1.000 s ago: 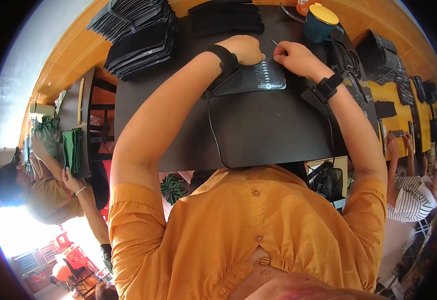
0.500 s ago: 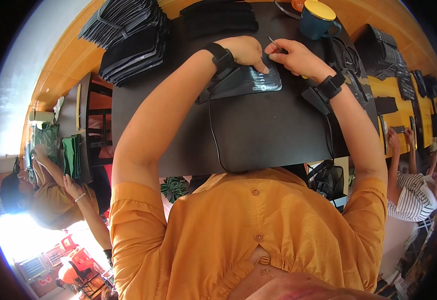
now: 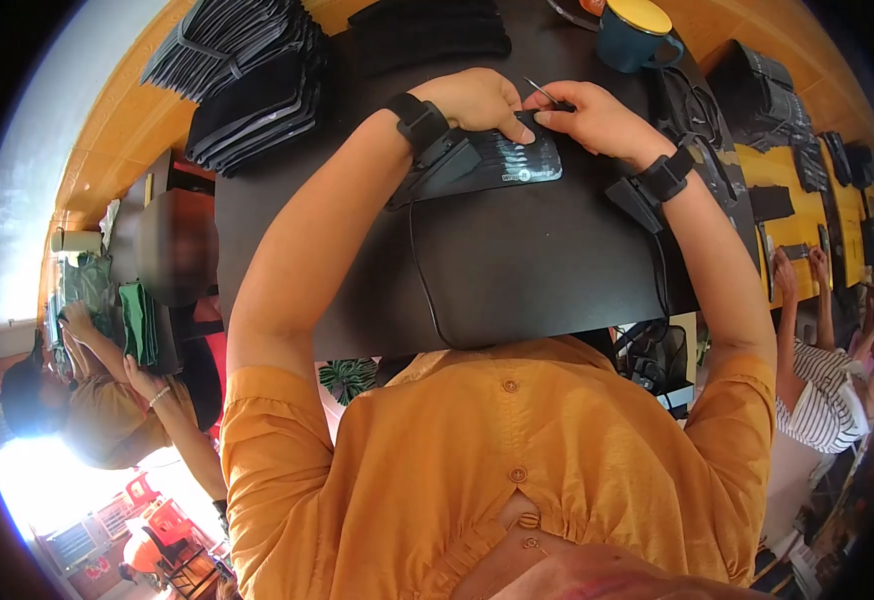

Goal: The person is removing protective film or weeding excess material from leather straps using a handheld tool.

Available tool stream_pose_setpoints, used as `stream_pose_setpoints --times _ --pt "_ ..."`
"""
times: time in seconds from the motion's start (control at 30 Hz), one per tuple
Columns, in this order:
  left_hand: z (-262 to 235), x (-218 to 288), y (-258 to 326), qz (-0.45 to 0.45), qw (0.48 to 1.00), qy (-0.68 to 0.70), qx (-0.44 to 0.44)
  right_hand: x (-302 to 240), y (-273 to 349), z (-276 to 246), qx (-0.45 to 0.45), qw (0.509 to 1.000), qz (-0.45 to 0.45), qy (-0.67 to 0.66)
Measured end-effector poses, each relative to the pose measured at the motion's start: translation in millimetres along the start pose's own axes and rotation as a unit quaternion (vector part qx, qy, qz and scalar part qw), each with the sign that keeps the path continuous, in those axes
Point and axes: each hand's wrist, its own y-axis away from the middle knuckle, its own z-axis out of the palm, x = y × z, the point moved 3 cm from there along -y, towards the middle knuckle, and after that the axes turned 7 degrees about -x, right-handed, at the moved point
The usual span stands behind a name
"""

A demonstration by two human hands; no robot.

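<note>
A flat black fabric piece [image 3: 517, 163] with pale stripes and white print lies on the dark table in front of me. My left hand [image 3: 472, 103] bends over its far edge, thumb pressed down on it and fingers closed; the fingertips are partly hidden. At its upper right corner, my right hand [image 3: 594, 118] is closed around small scissors [image 3: 540, 91]. Their thin metal tip points up and left past my fingers, while the handle is hidden in my palm. The two hands almost meet at the piece's edge.
Stacked dark fabric pieces [image 3: 257, 95] stand at the far left, beside folded black cloth [image 3: 427, 35]. A dark blue mug [image 3: 629, 45] with a yellow lid sits at the far right, near black straps [image 3: 692, 105]. Cables hang from both wrist bands. Co-workers sit at either side.
My left hand has shifted slightly left, and its thumb tip has come closer to my right fingers. The scissors' tip has moved a little left. At the left, a dark blurred shape has appeared.
</note>
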Motion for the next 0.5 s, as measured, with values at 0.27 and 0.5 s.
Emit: stream_pose_setpoints --times 0.27,0.5 --pt "-4 5 29 0.040 0.996 0.068 -0.046 -19 12 2 -0.056 0.994 -0.084 -0.040" --pt "-3 -2 39 0.053 0.998 -0.033 -0.029 -11 23 16 -0.057 0.990 -0.018 -0.126"
